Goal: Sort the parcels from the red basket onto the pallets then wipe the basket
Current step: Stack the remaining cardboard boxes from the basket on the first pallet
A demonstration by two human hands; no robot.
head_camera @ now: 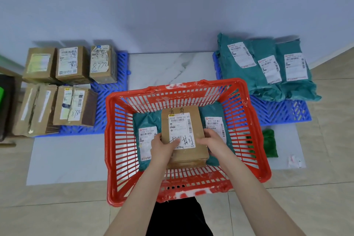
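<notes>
The red basket (pixel 122 140) stands on the floor in front of me. Inside it a brown cardboard box (pixel 182 120) with a white label lies on top of two green mailer bags, one on the left (pixel 143 120) and one on the right (pixel 212 113). My left hand (pixel 164 146) grips the box's near left side with the thumb on the label. My right hand (pixel 212 143) grips its near right side. The left blue pallet (pixel 107 101) carries several cardboard boxes (pixel 71 63). The right blue pallet (pixel 277 111) carries three green mailer bags (pixel 268 67).
A green cloth (pixel 270 142) lies on the grey mat right of the basket, with a small crumpled wrapper (pixel 294 162) beyond it. A dark object (pixel 5 105) stands at the far left. A pale wall rises behind the pallets.
</notes>
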